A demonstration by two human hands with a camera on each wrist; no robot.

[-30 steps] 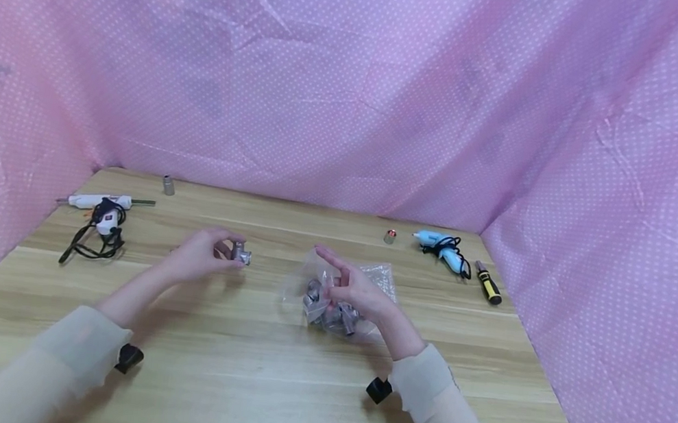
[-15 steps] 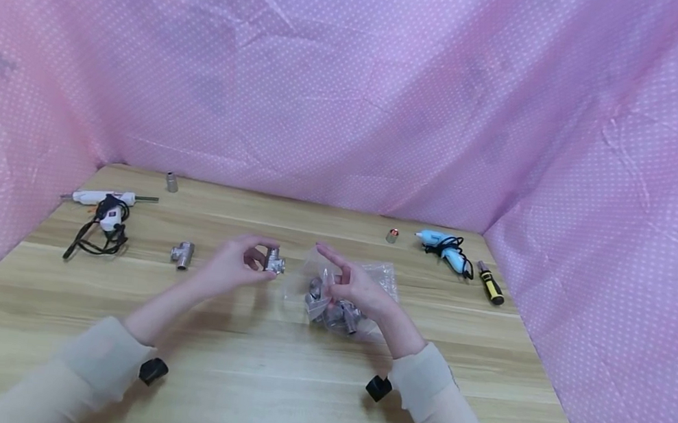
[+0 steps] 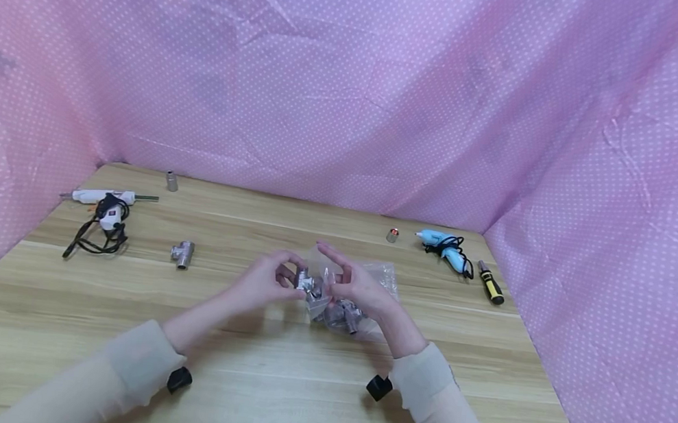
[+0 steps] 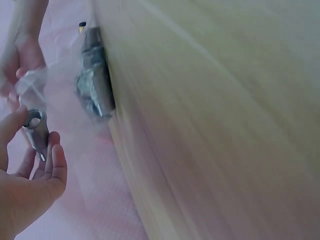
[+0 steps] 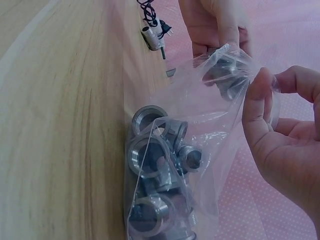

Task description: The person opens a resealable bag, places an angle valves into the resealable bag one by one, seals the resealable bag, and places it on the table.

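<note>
My left hand grips a shiny metal tee pipe fitting between thumb and fingers, at the mouth of a clear plastic bag. In the left wrist view an open end of that tee fitting faces up. My right hand pinches the bag's upper edge and holds it up, its index finger stretched out in the head view. Through the plastic bag in the right wrist view, several metal pipe fittings show at the bottom. The held tee appears behind or inside the film; I cannot tell which.
Another tee fitting lies on the wooden table at left. Small metal fittings stand at the back left and back right. A white corded tool, a blue glue gun and a yellow-black screwdriver lie near the sides.
The left hand has carried the tee fitting rightward to the bag's mouth, uncovering the other tee on the table. My right hand has stayed in place, holding the bag.
</note>
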